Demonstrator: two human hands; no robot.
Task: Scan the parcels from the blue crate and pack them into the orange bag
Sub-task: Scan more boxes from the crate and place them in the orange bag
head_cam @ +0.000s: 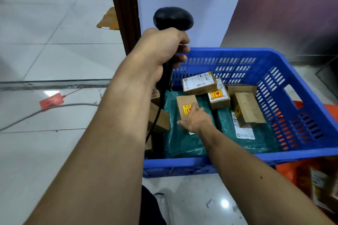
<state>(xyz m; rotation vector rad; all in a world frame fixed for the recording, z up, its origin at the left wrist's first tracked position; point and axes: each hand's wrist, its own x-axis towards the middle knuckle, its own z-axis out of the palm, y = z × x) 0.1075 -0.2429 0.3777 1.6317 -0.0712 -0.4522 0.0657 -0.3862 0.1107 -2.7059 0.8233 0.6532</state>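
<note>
Several small cardboard parcels lie loose in the blue crate [228, 52], on top of soft teal mailer bags [182, 142]. Your right hand [196, 120] is down on the small box [185, 103] at the front left of the pile. Its fingers are laid fairly straight over the near end and the thumb is spread to the left, so it touches the box without gripping it yet.

Your left hand [162, 47] is wrapped tight round the handle of the black scanner [173, 18], held up over the crate's left corner with its cable [155, 120] hanging down.

Judging by its size, the box should be light and stiff enough to lift one-handed. The yellow and red sticker [186, 108] looks like a fragile warning, so don't squeeze hard or drop it. Take it across the two long sides, thumb on one and fingers on the other.

It rests on slick plastic film, so expect it to slide if you push instead of pinching. No shipping label shows on its upper face, so you will probably need to turn it over to scan. The orange bag [292, 171] sits just beside the crate on your right.
</note>
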